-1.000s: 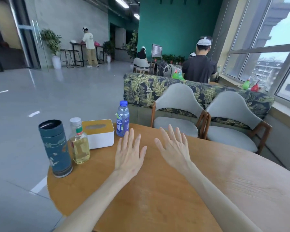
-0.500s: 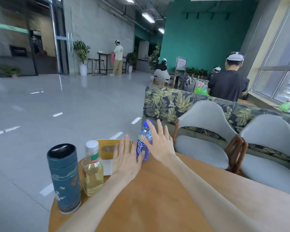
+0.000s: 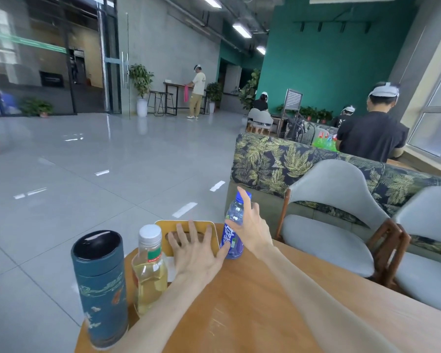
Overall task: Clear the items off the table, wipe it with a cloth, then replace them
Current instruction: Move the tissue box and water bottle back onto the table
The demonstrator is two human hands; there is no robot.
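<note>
Four containers crowd the far left part of the round wooden table (image 3: 252,322). Nearest stands a dark teal canister (image 3: 101,289) with a black lid, upright at the table's left edge; what it holds cannot be seen. Just right of it is a clear glass bottle (image 3: 149,270) with a silver cap, filled to the shoulder with pale yellow liquid. Behind that lies a white tissue box (image 3: 186,231) with a wooden top and an oval slot, close to the far rim. At the box's right stands a small plastic water bottle (image 3: 233,231) with a blue cap and blue label, holding clear liquid.

The left hand (image 3: 197,253) is over the tissue box with its fingers (image 3: 180,230) spread and released, gripping nothing; whether the palm touches the lid cannot be told. The right hand (image 3: 252,226) curls around the water bottle, the thumb on its left side and a finger up by the cap, grasping it.

The near and right stretch of the table is bare wood. Beyond the left edge is open grey floor (image 3: 99,174); at the far right, two grey chairs (image 3: 336,212) stand close to the rim, with a leaf-patterned sofa (image 3: 278,161) behind them.
</note>
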